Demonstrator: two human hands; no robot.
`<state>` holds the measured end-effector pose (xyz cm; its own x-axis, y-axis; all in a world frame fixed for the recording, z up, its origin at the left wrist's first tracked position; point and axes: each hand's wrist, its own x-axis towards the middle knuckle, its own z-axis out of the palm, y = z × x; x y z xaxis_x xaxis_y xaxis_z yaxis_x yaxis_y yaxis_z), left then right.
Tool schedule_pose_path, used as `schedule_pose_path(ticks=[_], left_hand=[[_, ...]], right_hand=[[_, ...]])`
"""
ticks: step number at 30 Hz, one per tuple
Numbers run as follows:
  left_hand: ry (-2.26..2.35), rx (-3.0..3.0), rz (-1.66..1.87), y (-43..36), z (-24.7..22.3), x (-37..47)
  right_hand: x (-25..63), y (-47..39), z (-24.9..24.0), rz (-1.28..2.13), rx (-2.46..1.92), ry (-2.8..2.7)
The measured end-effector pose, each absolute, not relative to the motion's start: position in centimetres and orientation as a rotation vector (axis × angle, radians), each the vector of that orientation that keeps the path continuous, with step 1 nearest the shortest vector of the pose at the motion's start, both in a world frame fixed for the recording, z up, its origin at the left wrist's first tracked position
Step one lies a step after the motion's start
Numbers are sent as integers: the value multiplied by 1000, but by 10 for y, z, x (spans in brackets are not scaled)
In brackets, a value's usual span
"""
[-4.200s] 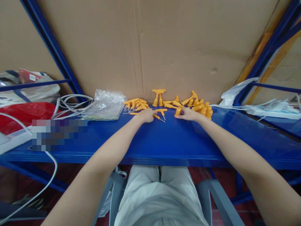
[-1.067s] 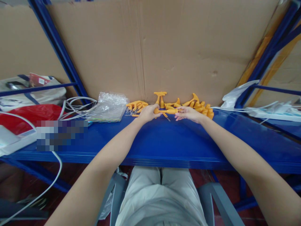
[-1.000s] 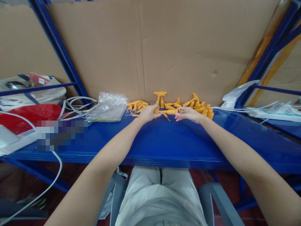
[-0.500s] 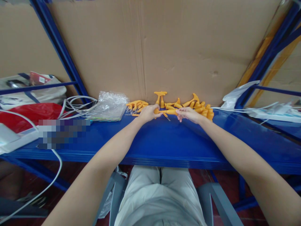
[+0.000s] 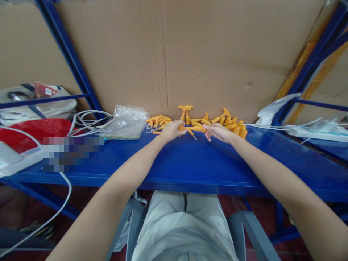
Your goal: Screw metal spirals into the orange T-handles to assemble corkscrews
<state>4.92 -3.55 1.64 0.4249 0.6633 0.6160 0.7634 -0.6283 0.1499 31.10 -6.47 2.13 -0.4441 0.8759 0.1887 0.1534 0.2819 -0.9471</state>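
Over the back of the blue table, a long orange piece (image 5: 196, 128) lies level between my two hands. My left hand (image 5: 174, 131) is closed on its left end, which has a round orange part. The thumb and finger of my right hand (image 5: 217, 132) pinch its right end, the other fingers curled. Just below the piece a small orange corkscrew (image 5: 192, 134) with a metal spiral rests on the table. Orange T-shaped pieces (image 5: 185, 112) stand upright behind. Several orange handles with metal spirals (image 5: 158, 121) lie left; a heap of orange pieces (image 5: 235, 126) lies right.
The blue table (image 5: 201, 163) ends in front at my lap. Clear plastic bags (image 5: 126, 121), white cables (image 5: 89, 119) and a red bag (image 5: 40, 132) are at the left. Cardboard (image 5: 190, 54) rises behind. White cables and a power strip (image 5: 320, 131) are at the right.
My right hand has shifted very slightly at the right end of the orange piece, and more of that end shows. My left hand stays in place.
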Motion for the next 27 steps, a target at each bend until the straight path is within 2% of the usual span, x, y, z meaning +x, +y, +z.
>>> schedule_pose_path(ticks=[5,12,16,21,27], left_hand=[[-1233,-2560,-1028,-35,20,50],[-1396,-2650,-1181,-32,20,49],[-1489,-2699,-1232,-36,23,52],[-1501,-2753,-1275,-43,26,59],[-1519,-2714,-1254,-42,25,62]], right_hand=[[313,-53,13,1055,-1092,-1886],[303,-51,4,-59,-1016,-2188],[300,-62,13,-517,-1006,-2364],[300,-64,20,-727,-984,-2433],[302,-61,20,-724,-944,-2455]])
